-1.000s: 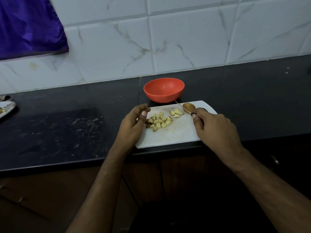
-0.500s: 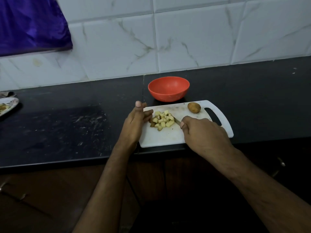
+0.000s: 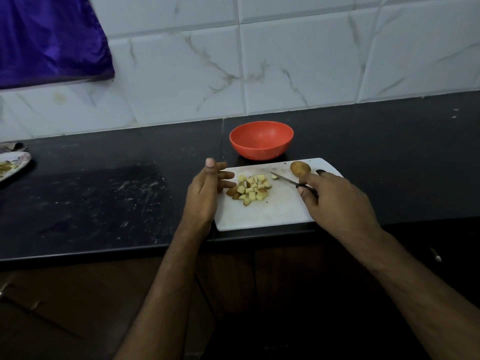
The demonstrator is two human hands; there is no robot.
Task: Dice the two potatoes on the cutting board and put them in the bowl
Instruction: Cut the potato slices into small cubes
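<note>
A white cutting board (image 3: 272, 214) lies at the counter's front edge. On its left half sits a heap of diced potato (image 3: 250, 189). One whole brown potato (image 3: 300, 169) rests at the board's far right corner. An empty orange bowl (image 3: 261, 143) stands just behind the board. My right hand (image 3: 335, 201) grips a small knife (image 3: 284, 179) whose blade points left toward the heap. My left hand (image 3: 207, 189) stands edgewise at the board's left edge, fingers stretched out against the dice, holding nothing.
The black counter (image 3: 104, 203) runs along a white tiled wall. A patterned plate (image 3: 10, 166) with scraps sits at the far left. A purple cloth (image 3: 49, 37) hangs top left. Dark cabinet fronts lie below the counter edge.
The scattered dice have been pushed together into one heap against my left hand. My right hand with the knife swept left to the heap, then drew back to the right.
</note>
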